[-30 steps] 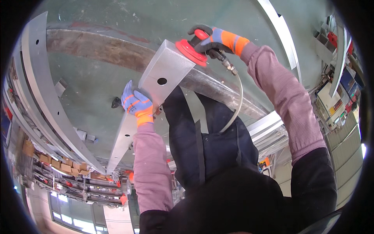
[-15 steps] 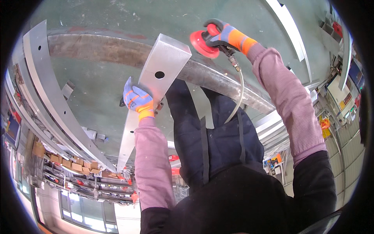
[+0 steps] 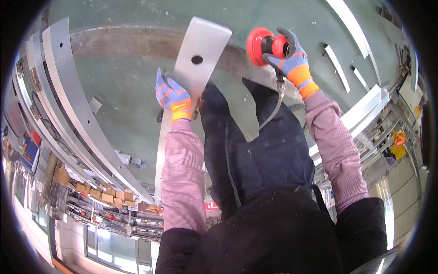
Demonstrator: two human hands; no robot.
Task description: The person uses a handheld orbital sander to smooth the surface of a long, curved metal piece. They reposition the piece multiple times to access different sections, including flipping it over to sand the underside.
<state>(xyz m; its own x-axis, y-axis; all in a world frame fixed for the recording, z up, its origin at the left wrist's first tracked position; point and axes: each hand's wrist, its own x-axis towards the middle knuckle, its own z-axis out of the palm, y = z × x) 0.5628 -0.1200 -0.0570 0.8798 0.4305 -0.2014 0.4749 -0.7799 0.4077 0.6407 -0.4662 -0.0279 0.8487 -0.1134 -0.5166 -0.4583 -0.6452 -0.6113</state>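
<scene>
My left hand (image 3: 172,94), in a blue and orange work glove, grips the left edge of a long silver metal box tube (image 3: 206,43). A dark round hole shows near the tube's far end, and my left forearm hides part of its near length. To the right of that end, in the air and apart from the tube, my right hand (image 3: 292,57) is closed around a red air sander (image 3: 260,45). Its round red pad faces left. The sander's pale hose (image 3: 275,112) hangs down in front of my dark trousers.
A brownish metal beam (image 3: 127,41) lies crosswise under the tube. Long silver profiles (image 3: 61,68) stand at the left, with more pale lengths (image 3: 362,109) at the right. Cardboard boxes (image 3: 107,196) sit on shelving at lower left. Short offcuts (image 3: 335,68) lie on the green floor.
My right hand has carried the sander right, away from the tube's end, and turned it so the pad faces left. My left hand stays on the tube; the whole view has shifted a little.
</scene>
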